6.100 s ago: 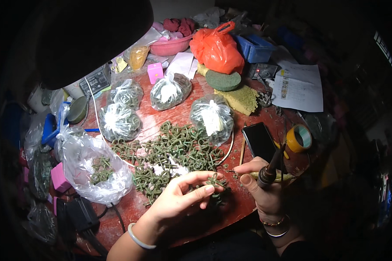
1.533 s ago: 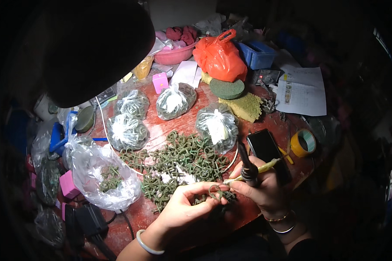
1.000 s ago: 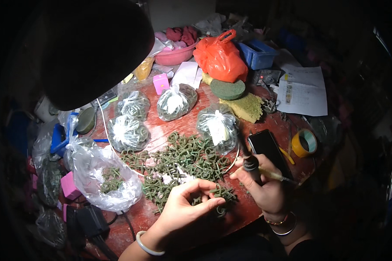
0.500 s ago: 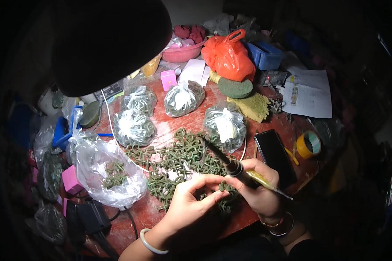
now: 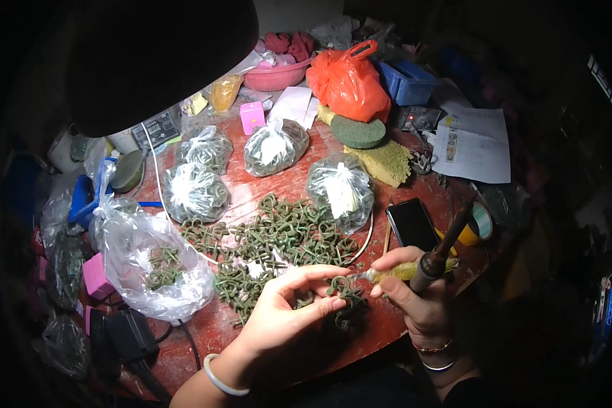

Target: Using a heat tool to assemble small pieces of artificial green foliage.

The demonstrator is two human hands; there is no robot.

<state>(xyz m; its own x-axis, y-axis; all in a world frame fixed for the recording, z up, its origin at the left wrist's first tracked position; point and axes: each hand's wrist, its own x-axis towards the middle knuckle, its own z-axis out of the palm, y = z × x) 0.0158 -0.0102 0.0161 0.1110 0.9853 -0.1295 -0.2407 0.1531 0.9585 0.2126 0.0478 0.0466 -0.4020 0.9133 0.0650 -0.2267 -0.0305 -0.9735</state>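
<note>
My left hand [image 5: 279, 314] pinches a small curled green piece [image 5: 338, 285] between index finger and thumb; the fingers partly hide it. My right hand [image 5: 425, 311] grips two tools together. One is a soldering iron [image 5: 428, 265], its dark shaft pointing up and away to the right. The other is a slim yellow-handled tool [image 5: 404, 272], whose narrow tip reaches the left fingertips. Beneath and beyond the hands spreads a loose pile of similar green pieces [image 5: 285, 231] on the red tabletop [image 5: 251, 343].
Tied clear bags [image 5: 275, 148] of green pieces stand behind the pile. An open clear bag [image 5: 126, 272] lies left. At right are a phone [image 5: 412, 223], yellow tape [image 5: 481, 224] and a paper sheet [image 5: 472, 146]. A dark lamp shade [image 5: 163, 61] overhangs the upper left; a white cord [image 5: 162, 183] crosses the table.
My right hand has turned the tools: the soldering iron now points away to the right, and the yellow tool's tip faces the left hand. The hands have drawn slightly apart.
</note>
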